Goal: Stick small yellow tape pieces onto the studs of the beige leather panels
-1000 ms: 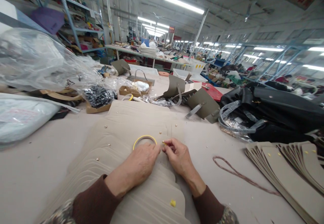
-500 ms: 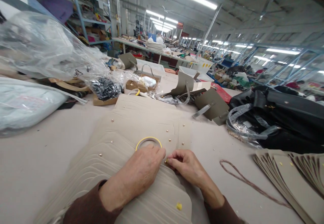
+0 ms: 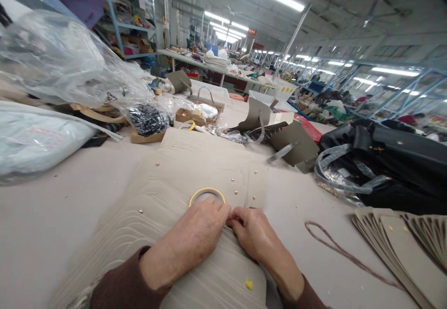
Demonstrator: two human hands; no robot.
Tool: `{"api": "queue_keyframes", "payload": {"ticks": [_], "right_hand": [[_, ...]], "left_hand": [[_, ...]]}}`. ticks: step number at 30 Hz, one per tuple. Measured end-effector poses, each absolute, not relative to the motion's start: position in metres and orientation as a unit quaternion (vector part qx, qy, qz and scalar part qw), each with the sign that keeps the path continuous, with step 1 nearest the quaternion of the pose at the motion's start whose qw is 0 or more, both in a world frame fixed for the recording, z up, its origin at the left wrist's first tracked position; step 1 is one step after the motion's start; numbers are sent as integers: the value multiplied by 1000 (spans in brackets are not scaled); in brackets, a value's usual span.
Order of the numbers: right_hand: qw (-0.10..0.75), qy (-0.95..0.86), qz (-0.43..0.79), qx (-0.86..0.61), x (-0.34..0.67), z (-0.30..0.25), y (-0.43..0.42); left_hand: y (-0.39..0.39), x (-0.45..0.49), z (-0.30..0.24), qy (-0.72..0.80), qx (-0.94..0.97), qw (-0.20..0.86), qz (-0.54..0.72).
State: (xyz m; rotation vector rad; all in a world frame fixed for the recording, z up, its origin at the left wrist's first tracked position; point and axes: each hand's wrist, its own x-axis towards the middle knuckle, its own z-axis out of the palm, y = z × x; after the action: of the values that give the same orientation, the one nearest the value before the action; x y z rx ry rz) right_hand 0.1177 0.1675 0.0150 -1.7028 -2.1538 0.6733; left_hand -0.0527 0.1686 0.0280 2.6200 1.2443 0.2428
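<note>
A fanned stack of beige bag panels (image 3: 195,160) lies before me, with small gold studs (image 3: 236,192) set in the upper ones. Over the middle of the stack, my left hand (image 3: 200,223) is closed, knuckles up. A yellow-edged ring (image 3: 207,190), perhaps a tape roll, shows just behind its knuckles, partly covered by them. My right hand (image 3: 253,232) is pinched shut, its fingertips meeting those of the left at the panel's right side. Whatever lies between the fingers is hidden. A yellow scrap (image 3: 248,284) rests on the panel nearest me.
Black bags (image 3: 391,160) with plastic-wrapped handles lie at right, above fanned beige strips (image 3: 408,243) and a brown cord loop (image 3: 342,248). Plastic-wrapped bundles (image 3: 45,136) fill the left. Dark olive pieces (image 3: 295,143) and a small cardboard box (image 3: 188,114) stand at the back.
My right fingers have curled in closer to the left fingertips, and the gold stud seen by them before is now hidden. The whole view has shifted slightly.
</note>
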Motion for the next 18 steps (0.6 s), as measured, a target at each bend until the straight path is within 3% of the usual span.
{"api": "queue_keyframes", "payload": {"ticks": [5, 9, 18], "right_hand": [[190, -697, 258, -641, 131, 15, 164], [227, -716, 301, -588, 140, 12, 158], [189, -740, 216, -609, 123, 5, 161]], "left_hand": [[170, -54, 24, 429, 893, 100, 93], [169, -56, 26, 432, 890, 107, 103], [169, -54, 28, 420, 895, 120, 90]]}}
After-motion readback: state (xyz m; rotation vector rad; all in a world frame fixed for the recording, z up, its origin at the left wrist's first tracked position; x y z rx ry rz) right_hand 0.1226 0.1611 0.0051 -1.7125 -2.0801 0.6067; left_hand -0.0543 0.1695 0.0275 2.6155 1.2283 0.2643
